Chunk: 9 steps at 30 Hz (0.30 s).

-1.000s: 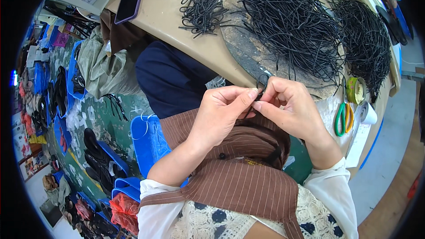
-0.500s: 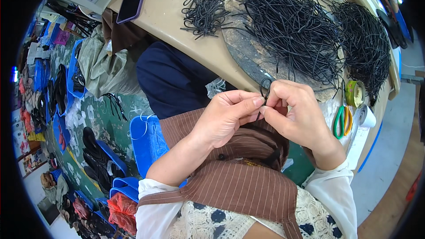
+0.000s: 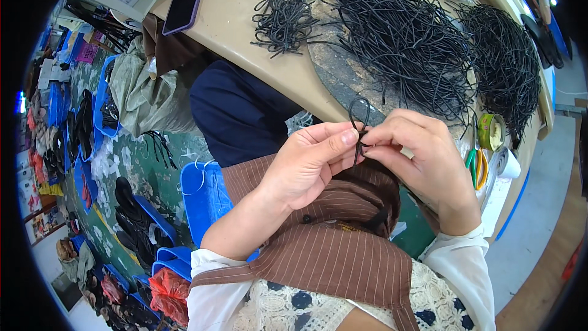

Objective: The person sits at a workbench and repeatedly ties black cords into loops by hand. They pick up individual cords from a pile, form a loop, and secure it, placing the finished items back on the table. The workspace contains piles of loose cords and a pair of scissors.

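A thin black cord (image 3: pixel 359 109), bent into a loop with short ends hanging below, is pinched between my hands just off the table edge. My left hand (image 3: pixel 312 159) grips it between thumb and forefinger. Against its other side, my right hand (image 3: pixel 409 150) pinches the cord with thumb and curled fingers. The crossing of the cord is partly hidden by my fingertips. Beyond my hands, a large pile of straight black cords (image 3: pixel 404 43) lies on a worn round board (image 3: pixel 334 67). A smaller heap of looped cords (image 3: pixel 283 17) sits to its left.
Another cord pile (image 3: pixel 502 55) lies at the right. Near my right hand are a small open tin (image 3: pixel 492 132), scissors with green and orange handles (image 3: pixel 479 168) and a white roll (image 3: pixel 507 162). A phone (image 3: pixel 185 1) rests at the far left; a blue bin (image 3: pixel 205 199) stands below.
The loop now stands taller above my fingertips and more of the cord shows. My left hand has shifted slightly left, and my right hand's fingers have straightened a little.
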{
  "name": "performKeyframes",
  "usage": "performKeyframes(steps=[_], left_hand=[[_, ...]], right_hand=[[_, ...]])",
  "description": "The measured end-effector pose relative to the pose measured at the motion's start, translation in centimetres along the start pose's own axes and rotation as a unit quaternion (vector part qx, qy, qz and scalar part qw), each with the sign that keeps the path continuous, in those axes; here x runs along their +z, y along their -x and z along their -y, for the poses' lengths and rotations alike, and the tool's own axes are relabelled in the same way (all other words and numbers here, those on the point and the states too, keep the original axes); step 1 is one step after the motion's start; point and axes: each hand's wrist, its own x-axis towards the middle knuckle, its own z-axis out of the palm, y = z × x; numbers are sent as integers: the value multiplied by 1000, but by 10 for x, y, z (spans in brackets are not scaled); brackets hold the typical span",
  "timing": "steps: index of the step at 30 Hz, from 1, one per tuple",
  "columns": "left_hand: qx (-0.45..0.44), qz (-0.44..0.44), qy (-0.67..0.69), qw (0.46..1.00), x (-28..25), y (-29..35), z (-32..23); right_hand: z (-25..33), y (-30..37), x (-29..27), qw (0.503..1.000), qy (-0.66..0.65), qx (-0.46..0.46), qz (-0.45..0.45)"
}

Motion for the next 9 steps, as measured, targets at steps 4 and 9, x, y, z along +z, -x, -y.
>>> performKeyframes(steps=[4,9], left_hand=[[-37,43,8,998,-6,0,1],[-57,90,87,990,-2,1,5]], right_hand=[[-3,-1,0,999,-5,-33,-6],[1,-5,-7,997,-17,-31,62]])
